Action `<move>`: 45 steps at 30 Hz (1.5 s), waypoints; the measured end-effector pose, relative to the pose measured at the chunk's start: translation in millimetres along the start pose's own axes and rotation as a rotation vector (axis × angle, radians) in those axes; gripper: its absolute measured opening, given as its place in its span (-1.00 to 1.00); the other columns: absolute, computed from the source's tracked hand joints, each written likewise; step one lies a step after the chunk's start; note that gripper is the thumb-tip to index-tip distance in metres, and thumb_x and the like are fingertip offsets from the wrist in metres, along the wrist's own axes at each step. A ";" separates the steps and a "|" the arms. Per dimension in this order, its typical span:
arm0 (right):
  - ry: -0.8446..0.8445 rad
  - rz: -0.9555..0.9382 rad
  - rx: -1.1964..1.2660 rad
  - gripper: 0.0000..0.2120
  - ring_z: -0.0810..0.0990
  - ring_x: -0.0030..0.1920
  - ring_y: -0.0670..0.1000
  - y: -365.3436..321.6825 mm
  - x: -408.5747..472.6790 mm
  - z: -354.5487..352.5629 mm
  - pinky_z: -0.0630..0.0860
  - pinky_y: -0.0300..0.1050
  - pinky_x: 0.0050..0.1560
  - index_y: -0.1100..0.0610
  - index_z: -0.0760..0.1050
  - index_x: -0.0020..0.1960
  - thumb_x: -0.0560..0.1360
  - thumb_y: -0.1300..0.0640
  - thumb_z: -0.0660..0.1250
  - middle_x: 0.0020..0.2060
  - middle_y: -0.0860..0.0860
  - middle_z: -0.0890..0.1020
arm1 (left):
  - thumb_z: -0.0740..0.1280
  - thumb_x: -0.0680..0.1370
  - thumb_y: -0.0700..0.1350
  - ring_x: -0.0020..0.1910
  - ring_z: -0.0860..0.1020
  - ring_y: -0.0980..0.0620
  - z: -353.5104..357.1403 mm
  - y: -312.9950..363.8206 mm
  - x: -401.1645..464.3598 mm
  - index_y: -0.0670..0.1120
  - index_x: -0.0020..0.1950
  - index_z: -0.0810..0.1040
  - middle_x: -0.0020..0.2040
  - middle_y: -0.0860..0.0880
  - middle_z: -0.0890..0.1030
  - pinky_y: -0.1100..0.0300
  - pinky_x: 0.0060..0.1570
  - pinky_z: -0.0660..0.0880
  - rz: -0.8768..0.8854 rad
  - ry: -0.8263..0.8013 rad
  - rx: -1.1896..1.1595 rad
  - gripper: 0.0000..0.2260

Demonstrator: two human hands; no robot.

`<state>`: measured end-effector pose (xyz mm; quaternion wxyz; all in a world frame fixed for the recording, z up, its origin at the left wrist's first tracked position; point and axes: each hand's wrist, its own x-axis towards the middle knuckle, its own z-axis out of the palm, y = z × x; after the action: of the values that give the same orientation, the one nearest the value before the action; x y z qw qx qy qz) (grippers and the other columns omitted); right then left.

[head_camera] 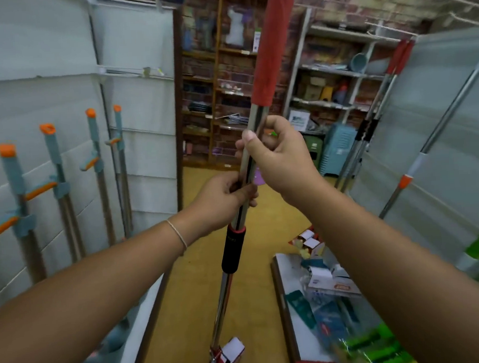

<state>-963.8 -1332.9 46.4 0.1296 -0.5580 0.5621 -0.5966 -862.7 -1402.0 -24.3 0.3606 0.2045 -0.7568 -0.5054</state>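
Your left hand point(220, 202) grips chrome mop pole point(248, 164), fingers curled round it just above black collar point(233, 249). Your right hand point(279, 156) pinches same pole higher, just below red grip sleeve point(272, 44). Pole stands near upright mid-aisle, mop base point(221, 362) on yellow floor point(197, 282). Grey-orange mops point(55, 164) hang left.

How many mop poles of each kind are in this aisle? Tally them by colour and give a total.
Grey handles with orange caps, left wall: 4
Red-sleeved steel pole, held by left hand and right hand: 1
Red-sleeved poles leaning at right: 2
Steel pole with orange collar, right: 1
Total: 8
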 end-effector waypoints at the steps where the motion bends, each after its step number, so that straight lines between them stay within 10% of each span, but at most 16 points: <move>1: 0.021 -0.001 -0.006 -0.93 0.71 -0.06 -0.04 7.6 10.8 -1.1 0.63 0.00 0.06 -0.01 0.43 0.02 0.59 0.09 0.32 -0.09 0.08 0.71 | 0.28 0.60 -0.14 -0.16 0.66 0.09 -0.8 -3.2 12.6 -0.21 0.10 0.55 -0.11 -0.09 0.65 0.31 -0.12 0.58 0.001 -0.014 0.006 -0.83; 23: 0.111 0.068 -0.087 -0.99 0.69 -0.05 0.00 218.3 301.8 -81.4 0.63 0.08 0.05 -0.02 0.52 -0.02 0.57 0.07 0.34 -0.11 0.02 0.70 | 0.38 0.54 -0.07 -0.15 0.68 0.10 27.0 -122.1 361.5 -0.01 -0.05 0.61 -0.17 -0.05 0.71 0.08 -0.01 0.56 -0.022 -0.134 0.147 -0.96; 29: 0.185 0.051 -0.254 -0.83 0.41 -0.49 -0.21 270.9 361.2 -98.8 0.38 -0.17 -0.39 -0.01 0.56 -0.19 0.52 -0.06 0.39 -0.53 -0.24 0.46 | 0.39 0.53 -0.11 -0.16 0.69 0.08 41.4 -161.9 441.9 -0.07 -0.01 0.61 -0.16 -0.06 0.70 0.01 -0.03 0.60 -0.006 -0.153 0.130 -0.93; 45: 0.516 0.159 -0.363 -0.82 0.45 -0.56 -0.24 369.1 559.0 -141.5 0.34 -0.36 -0.56 0.11 0.56 -0.22 0.55 0.12 0.39 -0.57 -0.18 0.50 | 0.40 0.53 -0.19 -0.06 0.67 -0.04 59.2 -205.1 714.1 -0.14 -0.02 0.61 -0.13 -0.12 0.70 0.11 -0.01 0.57 0.100 -0.423 -0.141 -0.94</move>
<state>-1445.2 -1819.0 72.1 -0.0726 -0.3566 0.7156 -0.5962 -1387.1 -1930.0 17.2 0.2317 0.0304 -0.7876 -0.5702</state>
